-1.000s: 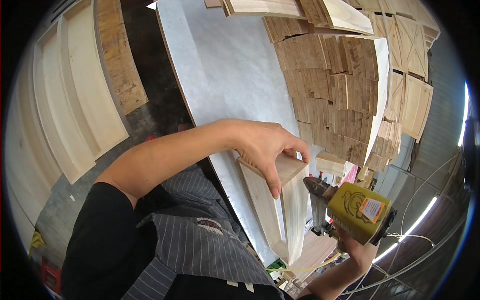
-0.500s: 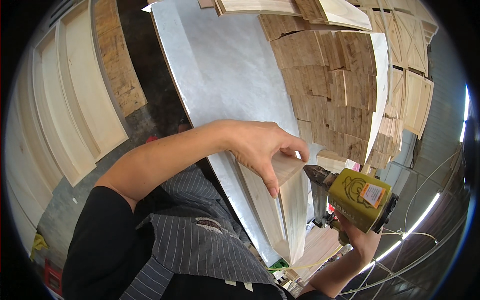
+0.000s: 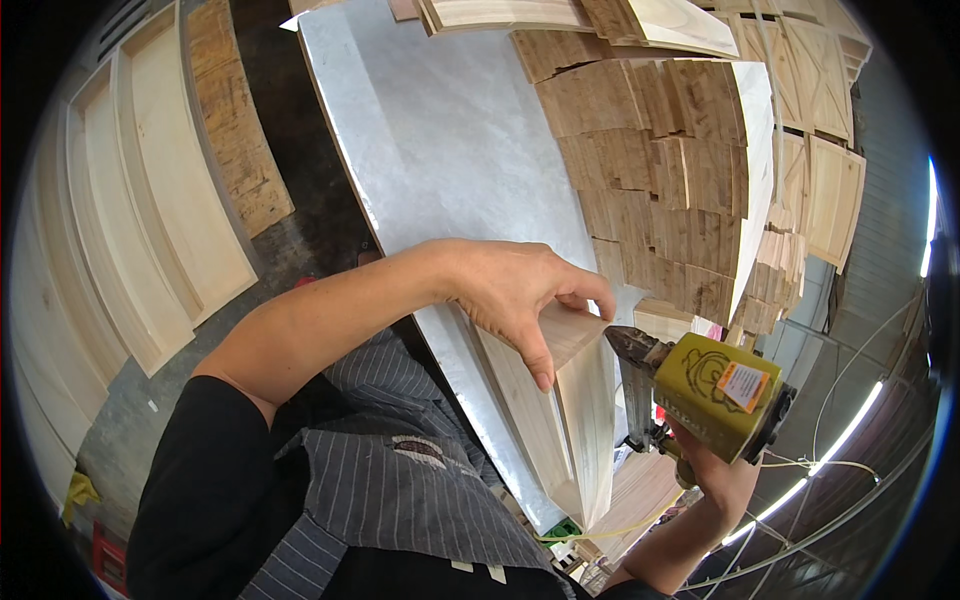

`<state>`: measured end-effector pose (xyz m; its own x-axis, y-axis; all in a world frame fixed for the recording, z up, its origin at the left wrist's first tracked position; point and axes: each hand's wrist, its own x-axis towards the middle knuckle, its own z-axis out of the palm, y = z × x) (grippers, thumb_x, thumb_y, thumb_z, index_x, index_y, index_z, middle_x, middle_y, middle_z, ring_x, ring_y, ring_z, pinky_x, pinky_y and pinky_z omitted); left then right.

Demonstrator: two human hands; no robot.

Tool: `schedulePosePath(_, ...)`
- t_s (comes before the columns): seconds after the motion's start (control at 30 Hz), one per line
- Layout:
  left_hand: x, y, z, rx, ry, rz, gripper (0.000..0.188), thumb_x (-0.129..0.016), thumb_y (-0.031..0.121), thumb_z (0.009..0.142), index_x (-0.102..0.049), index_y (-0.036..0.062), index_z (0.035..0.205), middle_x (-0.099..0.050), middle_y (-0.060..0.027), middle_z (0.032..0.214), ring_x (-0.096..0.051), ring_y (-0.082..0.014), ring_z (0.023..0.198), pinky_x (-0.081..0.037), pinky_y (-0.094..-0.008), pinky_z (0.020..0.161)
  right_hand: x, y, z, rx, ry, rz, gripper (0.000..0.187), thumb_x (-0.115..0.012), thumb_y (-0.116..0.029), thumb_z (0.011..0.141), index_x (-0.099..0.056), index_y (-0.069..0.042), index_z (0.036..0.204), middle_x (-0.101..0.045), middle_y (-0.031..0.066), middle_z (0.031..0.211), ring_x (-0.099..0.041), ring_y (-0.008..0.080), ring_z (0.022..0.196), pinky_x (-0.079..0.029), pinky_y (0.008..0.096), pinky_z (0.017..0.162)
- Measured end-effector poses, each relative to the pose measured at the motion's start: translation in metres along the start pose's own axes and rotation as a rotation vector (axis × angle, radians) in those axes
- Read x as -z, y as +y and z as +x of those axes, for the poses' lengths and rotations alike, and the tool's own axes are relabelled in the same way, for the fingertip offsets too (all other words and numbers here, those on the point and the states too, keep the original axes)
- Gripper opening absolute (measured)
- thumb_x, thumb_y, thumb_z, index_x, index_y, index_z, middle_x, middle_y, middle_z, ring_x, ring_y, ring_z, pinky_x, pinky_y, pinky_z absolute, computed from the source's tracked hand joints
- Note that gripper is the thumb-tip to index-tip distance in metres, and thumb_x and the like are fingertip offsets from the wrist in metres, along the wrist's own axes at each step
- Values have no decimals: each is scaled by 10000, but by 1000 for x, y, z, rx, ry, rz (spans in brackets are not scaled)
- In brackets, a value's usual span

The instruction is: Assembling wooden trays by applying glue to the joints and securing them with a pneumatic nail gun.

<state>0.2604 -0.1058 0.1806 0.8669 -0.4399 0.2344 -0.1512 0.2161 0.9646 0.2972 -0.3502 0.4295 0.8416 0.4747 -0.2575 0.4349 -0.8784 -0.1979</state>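
My left hand (image 3: 515,290) grips the upper corner of a pale wooden box frame (image 3: 588,425), thumb on the near side and fingers over the far edge. This long frame stands on a grey metal-topped table (image 3: 455,140). My right hand (image 3: 718,468) is wrapped round the handle of an olive-yellow nail gun (image 3: 712,385), partly hidden behind its body. The gun's dark nose points left, at or very near the frame's end by my left fingertips; whether it touches, I cannot tell.
Stacked wooden boards (image 3: 650,180) stand along the table's far right side. Shallow wooden trays or drawers (image 3: 170,190) lean at the left, beside a worn plywood strip (image 3: 235,115). A thin yellow hose (image 3: 625,528) runs low near the frame.
Hardly anything differs. The view has shifted slightly; both hands, the frame and the nail gun keep their places relative to each other.
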Motion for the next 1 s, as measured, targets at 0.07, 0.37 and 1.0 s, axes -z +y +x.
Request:
schedulePosePath(0.07, 0, 1, -1, -9, 0, 12, 934, -964, 387, 586, -575, 105, 1387, -657, -122, 1344, -608, -304, 1281, -490, -435, 1076, -1, -3, 0, 15, -13, -19, 488, -891, -40, 749, -676, 33, 1181, -735, 102, 1113, -689, 174, 952, -569, 332, 826)
schedulePosePath(0.37, -1, 6, -4, 21, 15, 83, 911, -958, 364, 612, -561, 110, 1391, -667, -110, 1327, -617, -301, 1257, -502, -409, 1031, -2, -3, -28, 49, 102, 53, 495, -906, -89, 741, -701, -6, 1184, -754, 93, 1092, -715, 192, 980, -573, 334, 849)
schedulePosePath(1.0, -1, 13, -5, 71, 10, 66, 936, -970, 321, 570, -560, 119, 1387, -652, -184, 1328, -615, -320, 1262, -499, -413, 1071, -12, -8, -34, 31, -76, 106, 544, -884, -165, 736, -675, -56, 1227, -735, 100, 1142, -725, 232, 1029, -556, 350, 889)
